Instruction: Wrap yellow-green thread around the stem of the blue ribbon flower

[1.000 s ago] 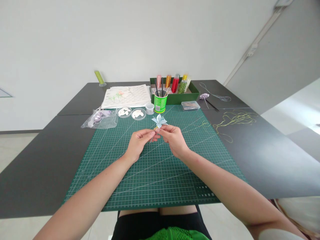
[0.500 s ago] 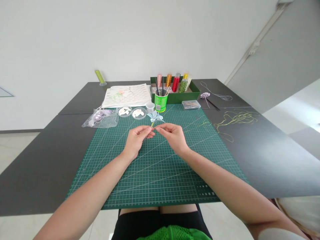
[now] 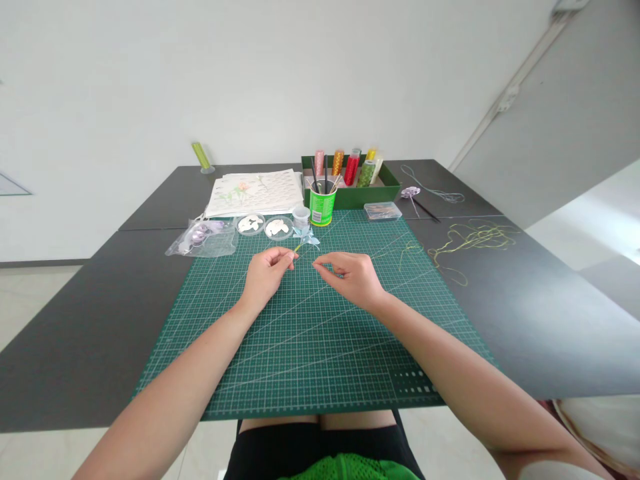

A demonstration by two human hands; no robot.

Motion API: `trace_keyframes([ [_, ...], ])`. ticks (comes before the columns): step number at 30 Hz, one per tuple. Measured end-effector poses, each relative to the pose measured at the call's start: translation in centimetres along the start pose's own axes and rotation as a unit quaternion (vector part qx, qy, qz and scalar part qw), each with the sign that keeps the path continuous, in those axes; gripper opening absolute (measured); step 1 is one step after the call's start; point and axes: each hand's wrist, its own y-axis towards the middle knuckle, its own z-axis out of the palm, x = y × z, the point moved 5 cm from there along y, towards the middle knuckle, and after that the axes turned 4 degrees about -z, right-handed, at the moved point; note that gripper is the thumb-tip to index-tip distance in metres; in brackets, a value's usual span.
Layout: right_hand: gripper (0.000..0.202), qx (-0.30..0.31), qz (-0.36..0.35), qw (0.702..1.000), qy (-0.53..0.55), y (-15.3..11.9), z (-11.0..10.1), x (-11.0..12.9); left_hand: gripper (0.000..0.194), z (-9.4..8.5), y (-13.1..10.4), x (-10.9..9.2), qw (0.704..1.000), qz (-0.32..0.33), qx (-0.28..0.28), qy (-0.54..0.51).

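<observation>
My left hand (image 3: pixel 270 272) pinches the green stem of a pale blue flower (image 3: pixel 306 236) above the cutting mat. The flower's petals point away from me, close to a small round clear container (image 3: pixel 301 217). To the right, my right hand (image 3: pixel 350 275) is apart from the stem, its thumb and index fingertips pressed together. Whatever lies between those fingertips is too small to make out. A thin yellow-green thread (image 3: pixel 411 247) lies on the mat farther right.
Across the green mat (image 3: pixel 320 360) stand a green cup of sticks (image 3: pixel 323 207), a thread box (image 3: pixel 370 195) and two dishes of white pieces (image 3: pixel 250 224). Papers (image 3: pixel 255 192) and a plastic bag (image 3: pixel 203 238) lie left; tangled thread (image 3: pixel 470 237) lies right.
My right hand has moved away from the stem, to the right and slightly nearer me. My left hand has shifted a little left, and the flower now tilts more to the right.
</observation>
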Motion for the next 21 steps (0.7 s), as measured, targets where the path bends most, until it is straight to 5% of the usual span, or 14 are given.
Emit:
trace_keyframes([
  [6, 0.035, 0.050, -0.077, 0.989, -0.114, 0.1, -0.8, 1.2, 0.024, 0.1, -0.2, -0.2, 0.990, 0.020, 0.017, 0.141],
  [10, 0.036, 0.036, -0.085, 0.983, -0.156, 0.4, -1.6, 1.7, 0.022, 1.2, -0.9, -0.8, 0.975, 0.044, 0.080, 0.204],
  [14, 0.037, 0.026, -0.098, 0.978, -0.180, 0.5, -1.9, 1.2, 0.023, 2.4, -1.9, -1.4, 0.961, 0.084, 0.148, 0.215],
  [21, 0.036, 0.022, -0.069, 0.983, -0.170, 0.6, -2.3, -0.5, 0.020, 2.9, -2.5, -1.9, 0.956, 0.111, 0.184, 0.198],
])
